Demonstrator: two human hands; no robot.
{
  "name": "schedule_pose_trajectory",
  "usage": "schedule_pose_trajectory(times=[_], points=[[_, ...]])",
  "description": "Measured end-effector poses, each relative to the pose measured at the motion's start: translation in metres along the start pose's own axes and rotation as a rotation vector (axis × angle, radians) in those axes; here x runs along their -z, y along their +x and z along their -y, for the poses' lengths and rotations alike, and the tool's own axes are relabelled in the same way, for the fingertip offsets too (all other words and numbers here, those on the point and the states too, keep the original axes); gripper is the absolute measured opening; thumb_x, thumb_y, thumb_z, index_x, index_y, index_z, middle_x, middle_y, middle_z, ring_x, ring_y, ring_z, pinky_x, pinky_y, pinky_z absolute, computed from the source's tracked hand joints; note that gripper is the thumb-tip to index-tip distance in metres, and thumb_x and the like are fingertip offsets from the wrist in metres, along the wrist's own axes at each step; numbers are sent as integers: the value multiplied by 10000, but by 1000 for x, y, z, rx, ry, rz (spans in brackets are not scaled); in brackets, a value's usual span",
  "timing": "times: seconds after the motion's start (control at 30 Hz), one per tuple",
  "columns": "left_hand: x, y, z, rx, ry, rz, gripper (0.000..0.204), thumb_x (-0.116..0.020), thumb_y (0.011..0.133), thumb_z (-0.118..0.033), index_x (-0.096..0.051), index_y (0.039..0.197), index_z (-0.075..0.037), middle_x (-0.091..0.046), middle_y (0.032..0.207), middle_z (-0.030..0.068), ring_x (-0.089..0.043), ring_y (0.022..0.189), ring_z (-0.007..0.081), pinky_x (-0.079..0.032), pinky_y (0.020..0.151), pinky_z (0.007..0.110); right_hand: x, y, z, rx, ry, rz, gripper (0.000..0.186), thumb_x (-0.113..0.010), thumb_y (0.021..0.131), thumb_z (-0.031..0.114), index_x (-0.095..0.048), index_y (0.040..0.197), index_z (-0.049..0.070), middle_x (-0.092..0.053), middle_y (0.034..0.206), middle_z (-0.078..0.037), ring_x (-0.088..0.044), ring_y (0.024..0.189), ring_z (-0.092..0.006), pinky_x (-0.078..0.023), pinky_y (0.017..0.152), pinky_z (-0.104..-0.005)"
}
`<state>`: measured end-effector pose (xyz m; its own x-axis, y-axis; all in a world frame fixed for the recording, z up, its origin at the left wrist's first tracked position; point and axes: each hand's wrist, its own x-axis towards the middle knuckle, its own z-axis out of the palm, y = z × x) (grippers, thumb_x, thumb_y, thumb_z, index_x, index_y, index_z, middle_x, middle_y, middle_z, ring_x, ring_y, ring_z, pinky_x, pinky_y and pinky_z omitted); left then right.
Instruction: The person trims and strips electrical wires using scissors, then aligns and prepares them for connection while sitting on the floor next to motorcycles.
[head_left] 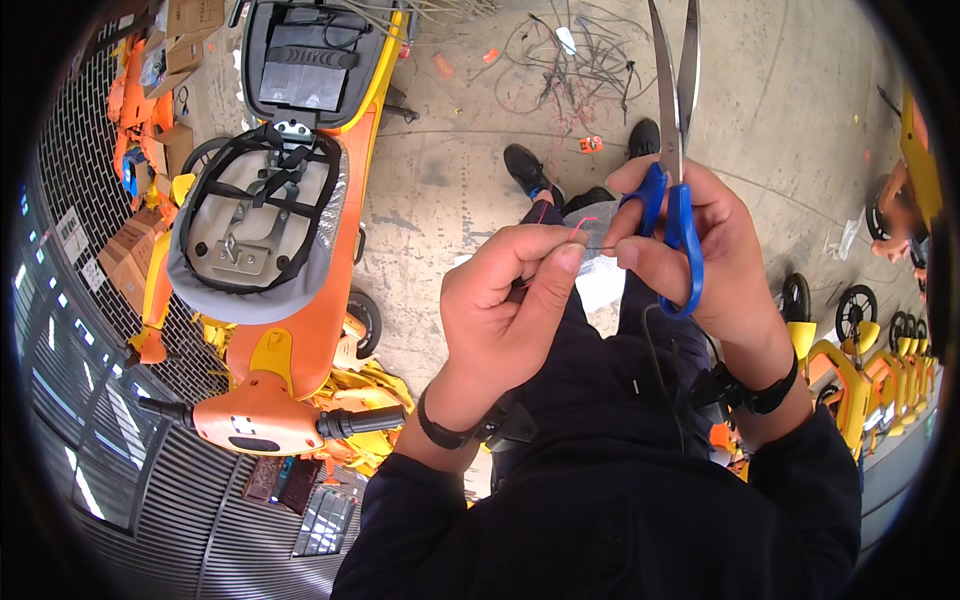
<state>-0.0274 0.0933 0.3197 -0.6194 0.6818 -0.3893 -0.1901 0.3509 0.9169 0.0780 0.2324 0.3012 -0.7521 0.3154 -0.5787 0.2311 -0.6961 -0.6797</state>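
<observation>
My left hand [500,305] is closed in a pinch between thumb and forefinger, and a thin red wire [586,221] pokes out at its fingertips. A fine dark strand runs from there to the fingertips of my right hand [735,265]. Blue-handled scissors [682,240] are held in that right hand, the fingers through the loops. Their long metal blades point away from me and stand a little apart, clear of the wire. Both hands are over my lap. What else lies inside the left palm is mostly hidden.
To my left stands an orange electric scooter [312,345] with its seat [238,215] flipped up, underside showing. Tangled cables [590,80] lie on the concrete floor ahead. Cardboard boxes [135,245] are at the far left. Several yellow scooter frames [838,375] line the right side.
</observation>
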Motion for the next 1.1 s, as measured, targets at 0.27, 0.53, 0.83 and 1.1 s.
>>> schedule_pose_trajectory(times=[0.27, 0.53, 0.83, 1.1], points=[[-3, -1, -4, 16, 9, 14, 123, -631, 854, -35, -635, 962, 25, -626, 789, 0, -461, 652, 3, -370, 603, 146, -1, 2, -1, 88, -22, -81, 383, -639, 760, -32, -513, 1121, -8, -638, 827, -61, -585, 764, -86, -462, 692, -207], [2, -1, 0, -89, 222, 59, 150, -636, 831, 9, -648, 980, 28, -655, 822, 37, -507, 663, 21, -396, 587, 151, -1, 4, 5, 10, -10, -16, 387, -656, 760, -6, -514, 1120, -17, -642, 810, -77, -582, 762, -90, -456, 708, -211], [-1, 0, 4, -147, 182, -15, 156, -677, 782, 9, -678, 935, -23, -629, 708, 48, -512, 548, 68, -390, 488, 195, -5, 2, 1, 91, -11, -12, 400, -675, 755, -47, -518, 1117, 12, -655, 809, -58, -602, 745, -77, -474, 666, -200], [1, 0, 2, -193, 230, -7, 167, -683, 764, 14, -680, 926, -26, -612, 664, 56, -507, 514, 107, -388, 476, 216, -8, 0, -1, 148, -100, -22, 407, -660, 770, -47, -493, 1139, -23, -634, 830, -79, -594, 776, -96, -482, 721, -220]])
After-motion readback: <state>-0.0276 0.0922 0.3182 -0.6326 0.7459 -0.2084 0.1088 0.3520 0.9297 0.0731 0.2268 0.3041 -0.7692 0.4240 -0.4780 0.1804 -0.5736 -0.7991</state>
